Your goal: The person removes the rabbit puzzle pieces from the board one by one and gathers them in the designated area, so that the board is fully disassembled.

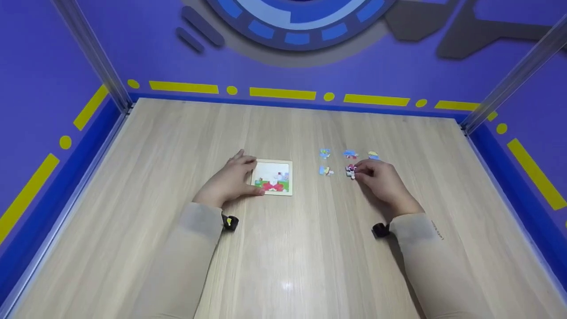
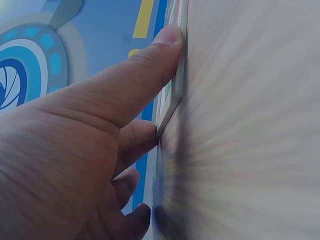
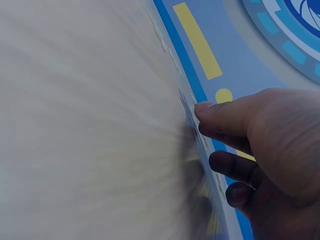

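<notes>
A square jigsaw tray (image 1: 291, 178) with a pale frame lies flat on the table, coloured picture pieces across its lower part and white above. My left hand (image 1: 227, 180) grips its left side, the thumb (image 2: 167, 37) on the near edge and a fingertip at the far left corner. To the right, my right hand (image 1: 384, 180) pinches a red and white puzzle piece (image 1: 351, 171) between thumb and forefinger, low over the tabletop. In the right wrist view the fingertips hide most of that piece.
Loose puzzle pieces lie around the right hand: a blue-green one (image 1: 325, 153), a blue and red one (image 1: 350, 154), a yellow and blue one (image 1: 373, 155) and a blue and yellow one (image 1: 326, 171). Purple-blue walls (image 1: 288, 98) border the wooden table (image 1: 283, 248).
</notes>
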The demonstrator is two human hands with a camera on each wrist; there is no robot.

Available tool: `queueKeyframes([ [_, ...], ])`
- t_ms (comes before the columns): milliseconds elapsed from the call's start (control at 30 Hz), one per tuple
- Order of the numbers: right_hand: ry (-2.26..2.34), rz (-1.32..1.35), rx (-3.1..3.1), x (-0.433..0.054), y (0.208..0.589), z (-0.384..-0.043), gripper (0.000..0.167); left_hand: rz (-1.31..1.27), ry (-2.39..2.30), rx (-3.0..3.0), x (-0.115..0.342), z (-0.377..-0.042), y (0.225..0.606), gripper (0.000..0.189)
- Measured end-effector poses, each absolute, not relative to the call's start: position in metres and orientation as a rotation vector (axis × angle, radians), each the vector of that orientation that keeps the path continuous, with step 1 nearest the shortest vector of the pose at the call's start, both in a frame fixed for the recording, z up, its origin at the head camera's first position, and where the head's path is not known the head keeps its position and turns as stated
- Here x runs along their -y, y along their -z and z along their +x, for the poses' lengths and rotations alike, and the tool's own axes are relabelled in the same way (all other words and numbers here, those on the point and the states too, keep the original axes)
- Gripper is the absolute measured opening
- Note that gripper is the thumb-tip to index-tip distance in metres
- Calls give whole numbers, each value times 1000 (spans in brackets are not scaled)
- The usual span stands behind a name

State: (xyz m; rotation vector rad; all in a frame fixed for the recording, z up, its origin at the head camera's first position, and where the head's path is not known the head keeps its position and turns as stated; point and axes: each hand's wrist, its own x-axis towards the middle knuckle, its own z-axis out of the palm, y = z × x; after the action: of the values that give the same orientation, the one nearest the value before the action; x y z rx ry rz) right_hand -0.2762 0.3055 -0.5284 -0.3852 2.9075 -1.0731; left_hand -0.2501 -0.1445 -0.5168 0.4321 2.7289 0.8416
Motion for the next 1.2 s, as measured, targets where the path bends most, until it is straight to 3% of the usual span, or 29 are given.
queueKeyframes([
  [1200, 1054, -395, -2921, -309, 527, -278, 16, 415, -841, -2713, 144, -248, 515, 103],
])
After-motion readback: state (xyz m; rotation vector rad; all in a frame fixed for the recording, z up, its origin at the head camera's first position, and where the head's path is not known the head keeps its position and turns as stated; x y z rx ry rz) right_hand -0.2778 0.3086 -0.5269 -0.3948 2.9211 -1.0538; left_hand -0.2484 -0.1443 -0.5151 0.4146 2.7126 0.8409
